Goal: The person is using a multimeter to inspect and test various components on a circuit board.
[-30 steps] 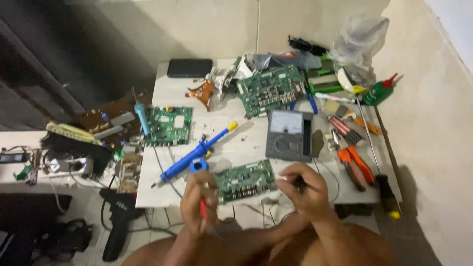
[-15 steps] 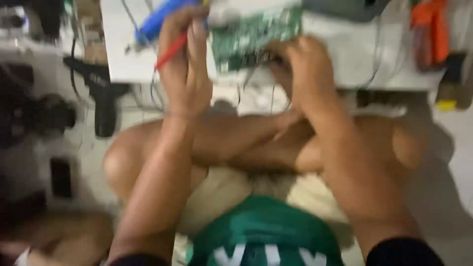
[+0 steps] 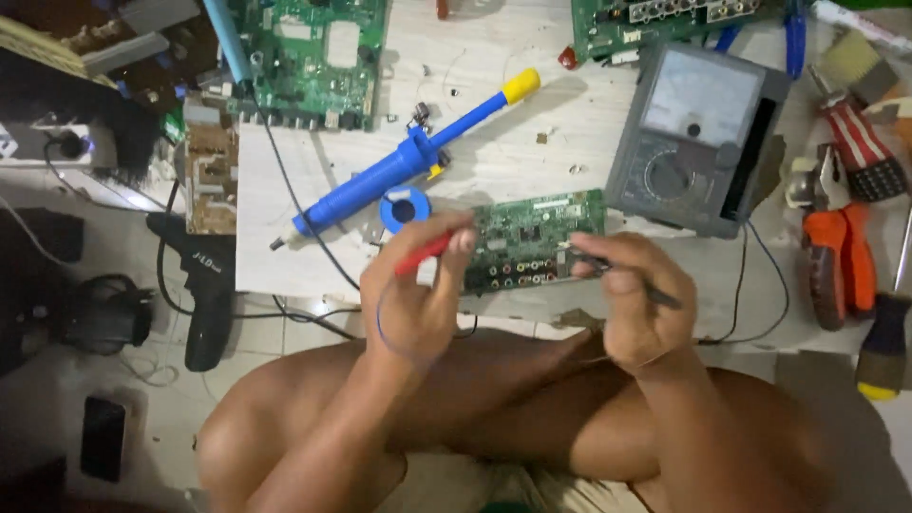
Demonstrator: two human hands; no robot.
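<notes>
A small green circuit board (image 3: 532,239) lies at the near edge of a low white table (image 3: 313,180). My left hand (image 3: 418,294) holds a red test probe (image 3: 425,253) whose tip points at the board's left end. My right hand (image 3: 635,299) grips a black test probe (image 3: 655,293) over the board's right end. A grey analog multimeter (image 3: 698,133) stands just behind the board on the right. My crossed bare legs are below the table edge.
A blue desoldering pump with a yellow cap (image 3: 418,157) and a blue solder spool (image 3: 406,207) lie left of the board. Larger green boards (image 3: 318,57) sit at the back. Orange pliers (image 3: 841,261) and screwdrivers lie right. A black drill (image 3: 207,294) and phone (image 3: 103,437) are on the floor.
The view swung down toward my lap half a second ago and has come back up over the table. Both hands stay at the small board with the probes.
</notes>
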